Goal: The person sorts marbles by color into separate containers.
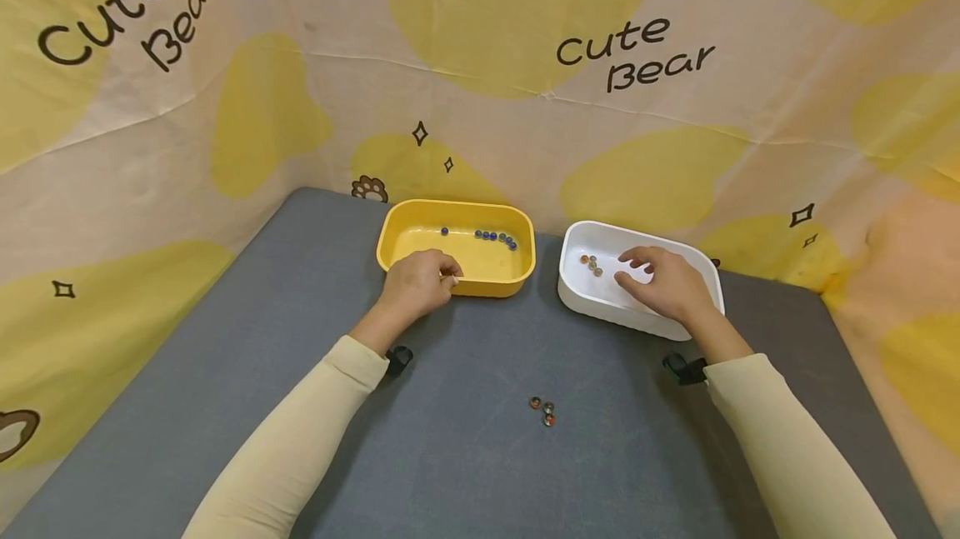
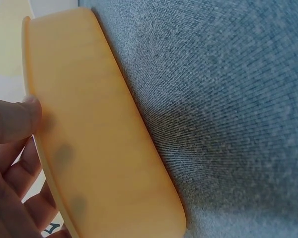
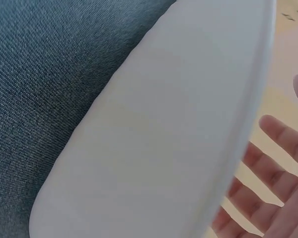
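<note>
My left hand is over the near left rim of a yellow bin, fingers bent. In the left wrist view the thumb lies at the rim and the other fingertips are hidden behind the wall, so anything between them is out of sight. Several blue marbles lie in this bin, one apart from the rest. Over a white bin my right hand has its fingers spread, holding nothing visible. Left of it, several orange and greenish marbles lie inside that bin.
Three marbles, orange and dark greenish, lie on the grey tabletop in front of the bins. A printed yellow and cream cloth hangs behind the table and along its sides. Dark straps circle both wrists.
</note>
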`<action>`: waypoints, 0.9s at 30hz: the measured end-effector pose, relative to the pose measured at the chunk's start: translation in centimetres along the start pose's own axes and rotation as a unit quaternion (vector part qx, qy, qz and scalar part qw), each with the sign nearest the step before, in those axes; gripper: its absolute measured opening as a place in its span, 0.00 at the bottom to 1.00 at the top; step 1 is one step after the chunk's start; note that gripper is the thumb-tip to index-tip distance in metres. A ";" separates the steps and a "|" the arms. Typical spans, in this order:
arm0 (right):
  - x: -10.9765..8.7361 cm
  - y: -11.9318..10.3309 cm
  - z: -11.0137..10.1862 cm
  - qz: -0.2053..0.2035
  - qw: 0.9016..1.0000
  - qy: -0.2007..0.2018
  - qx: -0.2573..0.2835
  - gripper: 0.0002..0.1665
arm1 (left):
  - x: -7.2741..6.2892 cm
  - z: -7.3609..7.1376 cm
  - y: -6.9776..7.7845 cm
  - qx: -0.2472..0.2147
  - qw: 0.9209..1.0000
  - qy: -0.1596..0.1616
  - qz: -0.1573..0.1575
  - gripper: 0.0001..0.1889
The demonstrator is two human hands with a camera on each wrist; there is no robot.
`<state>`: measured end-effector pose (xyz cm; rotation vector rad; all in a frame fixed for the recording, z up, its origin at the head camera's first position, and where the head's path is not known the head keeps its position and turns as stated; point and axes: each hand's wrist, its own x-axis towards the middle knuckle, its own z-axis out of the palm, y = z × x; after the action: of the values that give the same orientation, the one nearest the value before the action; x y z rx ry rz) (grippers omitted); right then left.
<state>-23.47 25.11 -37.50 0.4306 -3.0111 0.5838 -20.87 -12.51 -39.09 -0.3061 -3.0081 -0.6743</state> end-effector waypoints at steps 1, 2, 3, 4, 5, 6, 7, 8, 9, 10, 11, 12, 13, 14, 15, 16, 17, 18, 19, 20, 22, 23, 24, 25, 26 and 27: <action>-0.3 -0.2 -0.1 0.000 1.000 0.002 -0.001 0.24 | 0.0 0.0 0.0 0.000 1.000 -0.001 -0.001 0.05; -0.5 -0.3 -0.2 -0.002 1.000 0.004 -0.002 0.24 | 0.0 0.0 0.1 0.000 1.000 -0.002 -0.002 0.05; -0.8 -0.5 -0.3 -0.004 1.000 0.007 -0.003 0.23 | 0.0 0.0 0.1 -0.001 1.000 -0.003 -0.002 0.05; -1.1 -0.7 -0.4 -0.006 1.000 0.009 -0.003 0.23 | 0.0 0.1 0.1 -0.001 1.000 -0.004 -0.003 0.05; -1.3 -0.8 -0.4 -0.009 1.000 0.012 -0.002 0.23 | 0.0 0.1 0.1 -0.002 1.000 -0.004 -0.004 0.05; -1.6 -1.0 -0.4 -0.013 1.000 0.015 -0.001 0.22 | 0.0 0.1 0.1 -0.002 1.000 -0.005 -0.005 0.05; -1.9 -1.2 -0.4 -0.016 1.000 0.019 0.000 0.21 | 0.0 0.1 0.1 -0.002 1.000 -0.006 -0.006 0.05; -2.1 -1.4 -0.4 -0.021 1.000 0.023 0.001 0.21 | 0.0 0.0 0.1 -0.002 1.000 -0.006 -0.007 0.05; -2.3 -1.5 -0.4 -0.026 0.999 0.027 0.002 0.20 | 0.0 0.0 0.1 -0.003 1.000 -0.006 -0.007 0.05; -2.6 -1.7 -0.4 -0.030 0.999 0.031 0.002 0.20 | 0.0 0.0 0.2 -0.004 1.000 -0.007 -0.007 0.05; -2.8 -1.9 -0.4 -0.034 0.999 0.036 0.001 0.19 | 0.0 -0.1 0.2 -0.004 1.000 -0.007 -0.008 0.05; -3.1 -2.1 -0.4 -0.037 0.999 0.039 0.000 0.19 | 0.0 -0.1 0.2 -0.003 1.000 -0.007 -0.008 0.05; -3.3 -2.3 -0.4 -0.041 0.998 0.043 -0.001 0.18 | 0.0 -0.1 0.2 -0.003 1.000 -0.008 -0.007 0.05; -3.6 -2.5 -0.4 -0.045 0.998 0.045 -0.002 0.18 | -0.1 -0.2 0.2 -0.002 1.000 -0.008 -0.007 0.05; -3.9 -2.7 -0.4 -0.049 0.998 0.048 -0.002 0.18 | -0.1 -0.1 0.2 -0.002 1.000 -0.008 -0.007 0.05; -4.2 -2.9 -0.4 -0.052 0.997 0.051 -0.002 0.17 | -0.1 -0.1 0.2 -0.002 1.000 -0.008 -0.006 0.05; -4.5 -3.2 -0.4 -0.055 0.997 0.052 -0.002 0.16 | 0.0 -0.1 0.1 -0.002 1.000 -0.008 -0.006 0.05; -4.7 -3.5 -0.4 -0.058 0.997 0.052 0.000 0.16 | 0.0 0.0 0.1 -0.002 1.000 -0.007 -0.006 0.05; -5.0 -3.7 -0.4 -0.064 0.996 0.054 0.001 0.15 | 0.0 0.0 0.1 -0.003 1.000 -0.007 -0.006 0.06; -5.2 -4.0 -0.3 -0.069 0.996 0.057 0.003 0.15 | 0.0 0.0 0.1 -0.004 1.000 -0.006 -0.007 0.06; -5.7 -4.4 -0.1 -0.083 0.994 0.065 0.003 0.14 | 0.0 0.0 0.1 -0.005 1.000 -0.006 -0.007 0.06; -5.9 -4.6 0.1 -0.092 0.993 0.068 0.002 0.14 | 0.1 0.0 0.0 -0.005 1.000 -0.007 -0.007 0.06; -6.1 -4.8 0.2 -0.103 0.992 0.073 0.000 0.14 | 0.1 -0.1 0.1 -0.005 1.000 -0.007 -0.007 0.06; -6.4 -5.0 0.4 -0.113 0.990 0.079 -0.002 0.14 | 0.0 -0.1 0.1 -0.005 1.000 -0.008 -0.006 0.06; -6.6 -5.1 0.6 -0.123 0.989 0.084 -0.004 0.13 | 0.0 -0.1 0.1 -0.005 1.000 -0.008 -0.006 0.07; -6.9 -5.3 0.8 -0.132 0.987 0.087 -0.005 0.13 | 0.0 -0.1 0.1 -0.005 1.000 -0.009 -0.006 0.07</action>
<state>-15.40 21.87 -36.99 0.7232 -2.7284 0.5530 -20.89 -12.43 -38.95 -0.2956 -3.0264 -0.6929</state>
